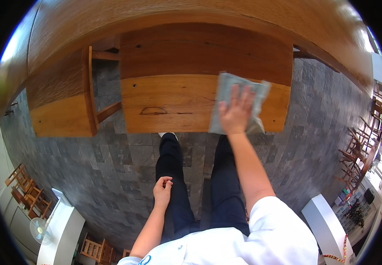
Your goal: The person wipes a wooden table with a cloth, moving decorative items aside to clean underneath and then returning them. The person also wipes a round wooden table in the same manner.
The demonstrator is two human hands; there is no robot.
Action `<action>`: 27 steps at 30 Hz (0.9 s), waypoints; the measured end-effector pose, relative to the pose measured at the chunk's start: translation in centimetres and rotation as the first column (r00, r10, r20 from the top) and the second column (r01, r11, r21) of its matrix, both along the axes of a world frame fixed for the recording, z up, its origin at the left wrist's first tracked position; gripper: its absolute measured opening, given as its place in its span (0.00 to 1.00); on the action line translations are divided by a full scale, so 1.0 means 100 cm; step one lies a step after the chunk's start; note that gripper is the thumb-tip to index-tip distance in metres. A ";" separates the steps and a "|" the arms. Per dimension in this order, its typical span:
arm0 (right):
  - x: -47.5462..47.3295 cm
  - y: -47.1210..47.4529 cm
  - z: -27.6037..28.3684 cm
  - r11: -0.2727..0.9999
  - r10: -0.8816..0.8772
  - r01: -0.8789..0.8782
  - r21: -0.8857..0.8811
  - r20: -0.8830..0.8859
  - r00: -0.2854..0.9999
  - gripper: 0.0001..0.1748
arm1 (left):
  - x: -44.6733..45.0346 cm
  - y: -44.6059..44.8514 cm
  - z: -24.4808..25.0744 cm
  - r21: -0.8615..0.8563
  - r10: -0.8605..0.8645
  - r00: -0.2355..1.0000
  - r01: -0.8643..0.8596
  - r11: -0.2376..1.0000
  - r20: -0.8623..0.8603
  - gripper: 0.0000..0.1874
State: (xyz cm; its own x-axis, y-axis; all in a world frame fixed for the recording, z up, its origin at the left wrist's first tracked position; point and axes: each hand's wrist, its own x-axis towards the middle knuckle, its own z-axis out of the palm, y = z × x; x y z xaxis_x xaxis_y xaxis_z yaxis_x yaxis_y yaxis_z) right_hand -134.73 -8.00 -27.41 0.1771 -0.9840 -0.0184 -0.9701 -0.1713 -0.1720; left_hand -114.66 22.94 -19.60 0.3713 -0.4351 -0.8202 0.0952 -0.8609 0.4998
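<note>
My right hand (236, 109) lies flat, fingers spread, on a pale grey cloth (222, 116). Both are slightly blurred. Under the cloth is a wooden bench seat (167, 96) with dark knots; the cloth covers part of its right side and hangs over its near edge. My left hand (162, 192) rests by my left thigh, fingers loosely curled, with nothing visible in it.
A large wooden table (184, 15) overhangs the bench's far side. Another wooden bench (61, 114) stands at left. Grey floor tiles (118, 159) lie beneath. White partitions (65, 228), a fan (40, 230) and wooden chairs (33, 195) stand farther off.
</note>
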 end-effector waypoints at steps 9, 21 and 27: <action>-0.001 -0.089 -0.016 0.866 -0.495 0.477 -0.153 -0.121 0.860 0.39 | 0.003 0.002 0.008 0.055 0.130 0.986 -0.125 0.991 -0.107 0.07; 0.144 0.050 -0.005 0.840 0.199 -0.439 0.319 0.570 0.797 0.34 | -0.031 0.002 0.005 0.149 0.180 0.979 -0.166 0.975 -0.091 0.07; -0.098 -0.124 -0.012 0.922 -0.379 0.387 -0.017 -0.241 0.893 0.35 | -0.062 0.022 -0.004 0.176 0.502 0.865 -0.493 0.852 -0.002 0.06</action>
